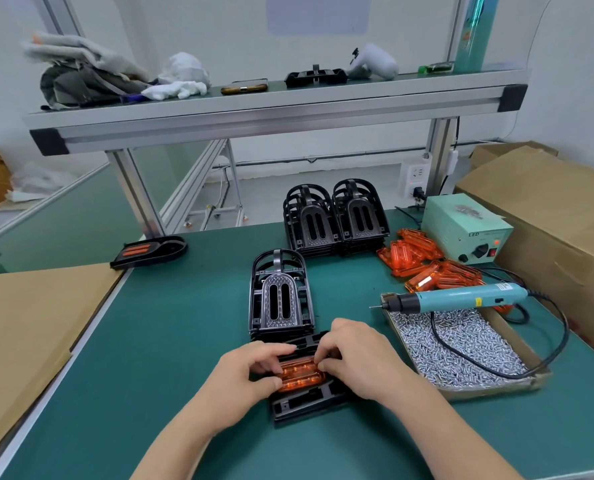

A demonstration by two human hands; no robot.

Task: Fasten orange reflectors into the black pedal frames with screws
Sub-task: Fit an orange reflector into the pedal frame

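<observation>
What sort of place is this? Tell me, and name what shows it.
Most likely a small factory assembly bench. Stacked black pedal frames, a pile of orange reflectors, and an electric screwdriver lying across a cardboard tray of screws all point to repetitive assembly work.

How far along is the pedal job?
Done: one reflector-fitted pedal sits far left on the table. In hand: left hand and right hand hold an orange reflector in a black frame; the screwdriver lies on the screw tray, so it's probably unscrewed. Left: three stacks of empty frames, loose reflectors.
</observation>
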